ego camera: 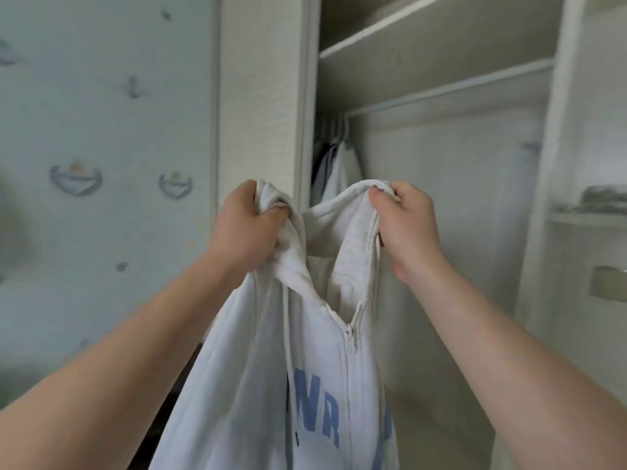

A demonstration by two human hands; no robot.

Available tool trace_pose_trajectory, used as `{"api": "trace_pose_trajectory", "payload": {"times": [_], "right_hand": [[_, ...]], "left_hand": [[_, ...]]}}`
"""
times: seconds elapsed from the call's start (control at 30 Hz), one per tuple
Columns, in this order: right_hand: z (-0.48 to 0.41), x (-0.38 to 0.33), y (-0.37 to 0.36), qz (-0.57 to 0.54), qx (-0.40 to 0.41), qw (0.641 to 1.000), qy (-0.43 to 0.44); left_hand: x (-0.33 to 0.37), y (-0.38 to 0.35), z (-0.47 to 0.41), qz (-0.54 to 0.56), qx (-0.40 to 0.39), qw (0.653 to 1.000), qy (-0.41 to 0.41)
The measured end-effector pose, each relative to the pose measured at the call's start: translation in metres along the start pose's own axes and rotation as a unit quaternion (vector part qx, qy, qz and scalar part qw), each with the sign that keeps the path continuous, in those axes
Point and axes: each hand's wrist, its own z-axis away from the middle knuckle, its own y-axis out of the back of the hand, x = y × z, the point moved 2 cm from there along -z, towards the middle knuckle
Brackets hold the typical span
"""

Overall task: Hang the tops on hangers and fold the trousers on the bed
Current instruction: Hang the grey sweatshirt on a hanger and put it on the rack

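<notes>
The left hand (pixel 251 225) and the right hand (pixel 405 222) hold up a soft, pale hoodie (pixel 305 368). The fingers (pixel 377 195) of both hands are curled tight round the top edge of the hood, one hand on each side, with cloth bunched in each fist. Below the fingers the hoodie hangs down long and loose. It looks thick and a bit fuzzy. It has a zip (pixel 350 337) down the middle, open at the top, a thin cord (pixel 287 334) and big blue letters (pixel 330 425).

Behind the fingers is an open white wardrobe (pixel 441 198). Above the fingers runs a long round rail (pixel 451 86), with a flat shelf (pixel 424 35) over it. Just behind the hood, a few clothes (pixel 336 164) hang at the rail's left end. Far right of the fingers, folded things (pixel 600 198) lie on a small shelf (pixel 587 217). To the left is pale blue wallpaper (pixel 101 130) with little pictures.
</notes>
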Motion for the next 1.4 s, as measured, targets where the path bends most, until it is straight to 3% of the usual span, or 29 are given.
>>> {"api": "trace_pose_trajectory", "payload": {"times": [0.17,0.37,0.53,0.8,0.87,0.9,0.93,1.03,1.1,1.13,1.27,1.33,1.4], "right_hand": [[-0.098,-0.033,0.038,0.076,0.098,0.990,0.070],[-0.194,-0.050,0.075,0.166,0.164,0.970,0.062],[-0.259,-0.057,0.084,0.203,0.170,0.964,0.002],[-0.338,-0.020,0.096,0.369,0.196,0.905,-0.081],[-0.357,-0.005,0.103,0.469,0.191,0.860,-0.072],[-0.365,-0.001,0.109,0.535,0.194,0.821,-0.049],[-0.372,0.001,0.115,0.609,0.204,0.766,-0.017],[-0.384,0.004,0.134,0.797,0.227,0.555,0.075],[-0.393,0.006,0.150,0.871,0.238,0.426,0.064],[-0.397,0.007,0.159,0.889,0.243,0.384,0.046],[-0.406,0.012,0.193,0.918,0.255,0.304,-0.020],[-0.410,0.013,0.202,0.921,0.253,0.295,-0.017],[-0.412,0.010,0.208,0.917,0.247,0.312,-0.007]], "left_hand": [[0.039,-0.073,-0.103,0.105,-0.023,0.994,-0.030],[0.074,-0.155,-0.216,0.176,-0.071,0.981,-0.038],[0.087,-0.213,-0.290,0.189,-0.099,0.977,-0.031],[0.076,-0.306,-0.370,0.210,-0.132,0.967,-0.052],[0.070,-0.327,-0.377,0.218,-0.134,0.965,-0.051],[0.068,-0.337,-0.380,0.220,-0.134,0.965,-0.052],[0.066,-0.347,-0.382,0.223,-0.132,0.964,-0.054],[0.063,-0.370,-0.387,0.240,-0.119,0.962,-0.053],[0.061,-0.384,-0.388,0.249,-0.121,0.960,-0.047],[0.060,-0.390,-0.389,0.253,-0.121,0.959,-0.043],[0.055,-0.407,-0.390,0.257,-0.111,0.959,-0.036],[0.051,-0.413,-0.391,0.252,-0.112,0.961,-0.033],[0.050,-0.414,-0.391,0.255,-0.110,0.960,-0.030]]}}
